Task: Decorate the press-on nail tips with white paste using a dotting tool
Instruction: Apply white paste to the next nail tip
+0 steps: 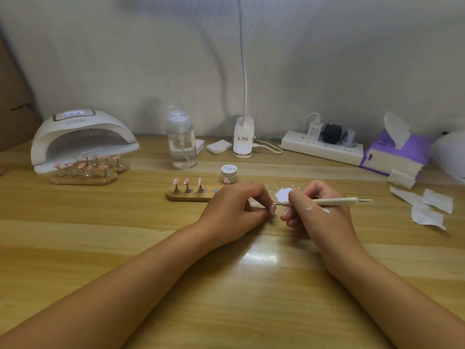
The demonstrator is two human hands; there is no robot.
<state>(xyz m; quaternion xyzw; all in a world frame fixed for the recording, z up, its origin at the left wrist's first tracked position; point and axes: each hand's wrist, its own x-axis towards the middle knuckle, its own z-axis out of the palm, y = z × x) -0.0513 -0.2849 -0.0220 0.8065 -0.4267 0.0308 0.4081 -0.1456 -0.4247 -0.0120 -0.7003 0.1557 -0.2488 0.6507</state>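
My left hand pinches a small pink nail tip just above the wooden table. My right hand grips a white dotting tool like a pen, and its thin metal point touches the nail tip. Smears of white paste show on the back of my right hand. A blob of white paste lies on the table behind my hands. A wooden holder carries three pink tips on stands. The small white paste jar stands behind it.
A white nail lamp sits far left with two holders of pink tips before it. A clear pump bottle, clip lamp, power strip, purple tissue pack and torn wipes line the back and right.
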